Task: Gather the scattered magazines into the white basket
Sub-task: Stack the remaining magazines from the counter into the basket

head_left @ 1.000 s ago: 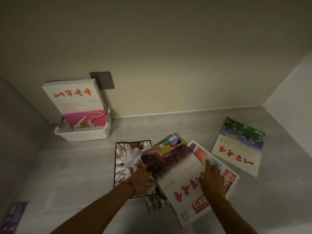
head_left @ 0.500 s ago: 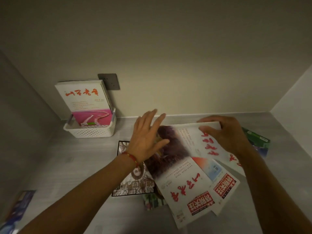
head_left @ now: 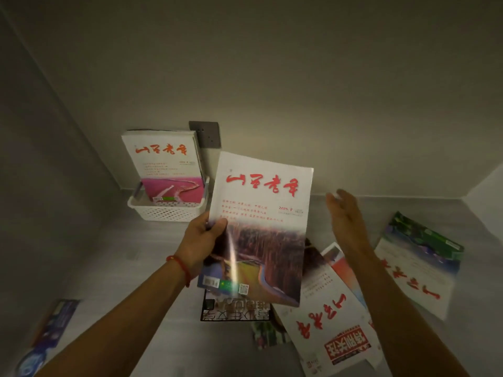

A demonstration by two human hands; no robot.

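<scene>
My left hand (head_left: 202,240) grips the left edge of a white magazine with red title script and a brown field photo (head_left: 261,229), held upright in the air. My right hand (head_left: 344,216) hovers open just right of it, touching nothing. The white perforated basket (head_left: 168,212) stands at the back left against the wall, with a magazine with a pink cover (head_left: 166,164) standing upright in it. More magazines lie on the grey surface: a white and red one (head_left: 326,322), a green-topped one (head_left: 416,259) at right, and a black-bordered one (head_left: 234,311) under the held magazine.
A blue magazine (head_left: 46,336) lies at the near left edge. A grey wall socket (head_left: 206,133) sits behind the basket. Walls close the surface at the left, back and right. A small green-printed piece (head_left: 268,334) peeks out near the pile.
The brown-photo magazine has been lifted off the pile and turned upright in my left hand. My right hand has let go and drawn away to the right.
</scene>
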